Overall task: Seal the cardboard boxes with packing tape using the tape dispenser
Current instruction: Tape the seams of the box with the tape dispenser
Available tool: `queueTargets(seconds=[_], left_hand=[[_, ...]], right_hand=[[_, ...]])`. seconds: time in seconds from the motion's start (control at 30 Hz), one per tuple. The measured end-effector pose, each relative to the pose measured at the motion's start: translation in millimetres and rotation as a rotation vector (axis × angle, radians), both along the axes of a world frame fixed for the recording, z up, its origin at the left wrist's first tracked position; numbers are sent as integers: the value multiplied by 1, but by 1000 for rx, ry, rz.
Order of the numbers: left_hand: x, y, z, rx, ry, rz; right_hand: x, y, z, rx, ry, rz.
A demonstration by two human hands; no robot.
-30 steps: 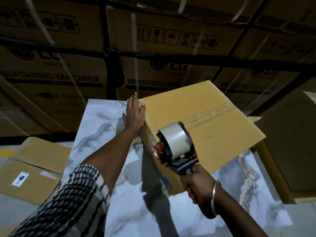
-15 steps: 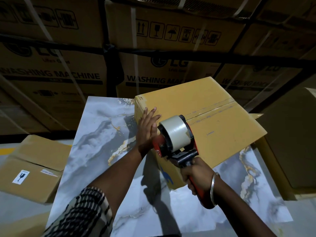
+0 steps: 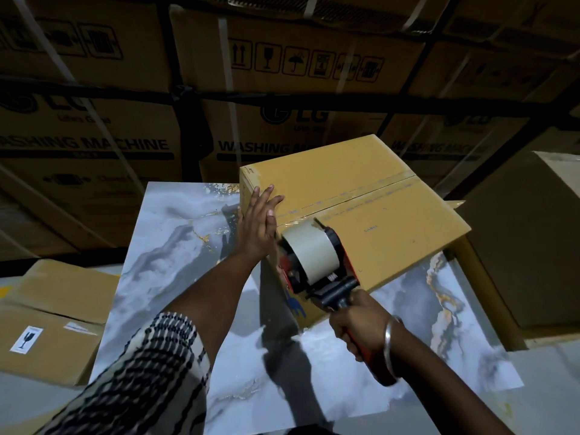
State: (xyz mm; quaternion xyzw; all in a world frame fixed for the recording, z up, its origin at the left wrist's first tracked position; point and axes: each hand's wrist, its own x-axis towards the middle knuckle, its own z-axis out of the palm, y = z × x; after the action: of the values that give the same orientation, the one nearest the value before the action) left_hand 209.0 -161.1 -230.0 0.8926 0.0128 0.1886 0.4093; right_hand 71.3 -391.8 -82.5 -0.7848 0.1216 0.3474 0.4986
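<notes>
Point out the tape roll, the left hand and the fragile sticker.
tape roll (image 3: 314, 249), head view, on its outer face.
left hand (image 3: 255, 226), head view, on its back.
fragile sticker (image 3: 26, 339), head view, on its centre.

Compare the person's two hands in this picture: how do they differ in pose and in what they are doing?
The left hand lies flat with straight fingers against the side of the yellow cardboard box, while the right hand is curled round the handle of the tape dispenser. The left wrist is bare; the right wears a metal bangle. Both work at the same box.
</notes>
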Motion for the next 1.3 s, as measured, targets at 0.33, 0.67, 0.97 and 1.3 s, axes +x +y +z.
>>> queueTargets(seconds=[0.33,0.67,0.97,1.3], left_hand=[[-36,-7,18,127,39,-93],[-55,0,-9,88,-33,-456],[-36,3,0,102,-6,-425],[-40,-1,20,156,133,-366]], right_hand=[[-29,-19,-7,-20,-6,-77],[-29,-18,-10,-2,-14,-86],[-12,-17,-11,-3,11,-52],[-43,-39,-14,-24,-22,-80]])
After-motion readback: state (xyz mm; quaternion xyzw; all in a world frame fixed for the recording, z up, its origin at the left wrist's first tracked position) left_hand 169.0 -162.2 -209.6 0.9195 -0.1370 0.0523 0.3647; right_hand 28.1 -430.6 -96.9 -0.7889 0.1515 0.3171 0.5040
